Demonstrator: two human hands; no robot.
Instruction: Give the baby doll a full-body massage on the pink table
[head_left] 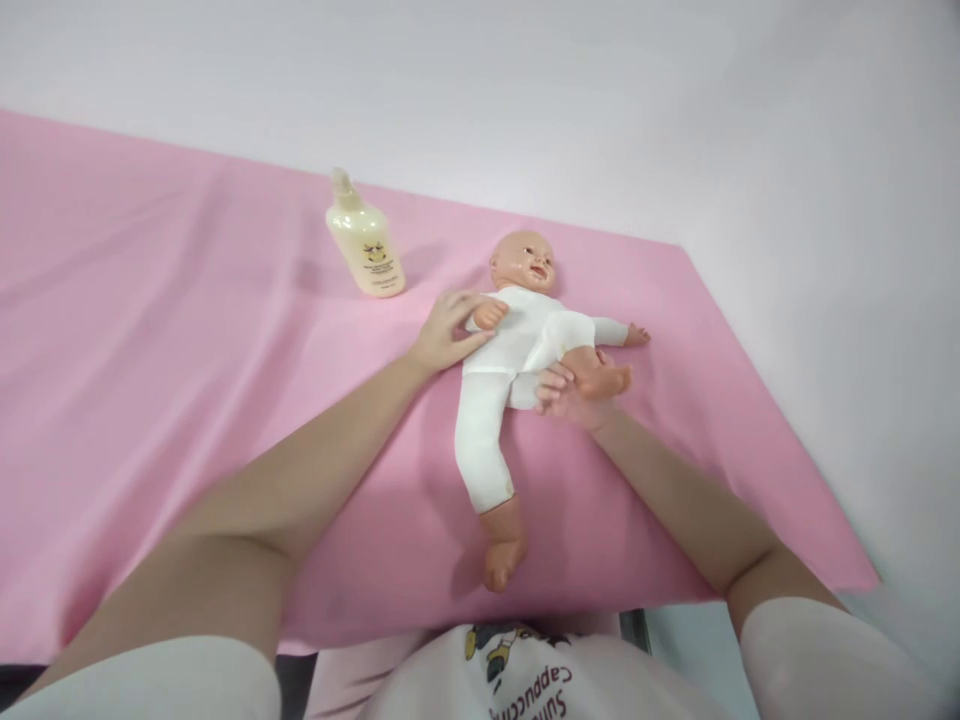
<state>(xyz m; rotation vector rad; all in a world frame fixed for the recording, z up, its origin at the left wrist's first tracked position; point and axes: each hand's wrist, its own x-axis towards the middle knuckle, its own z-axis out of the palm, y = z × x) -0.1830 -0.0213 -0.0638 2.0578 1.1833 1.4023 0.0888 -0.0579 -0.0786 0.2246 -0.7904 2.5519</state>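
A baby doll [484, 430] with a white cloth body lies on its back on the pink cloth, its bare head pointing away from me. My left hand [448, 330] is closed about the doll's arm at the left of the picture, thumb against its side; some of the fingers are hidden behind the arm. With its fingers curled, my right hand [559, 392] grips the doll's other leg, which is bent up towards the belly. Part of that hand is covered by the doll's foot. The straight leg stretches towards me.
A pale yellow pump bottle [367, 245] stands to the left of the doll. Pink cloth [187, 330] covers the table, wrinkled at the left, with its edge close to my body. A plain white wall [465, 90] rises behind the table.
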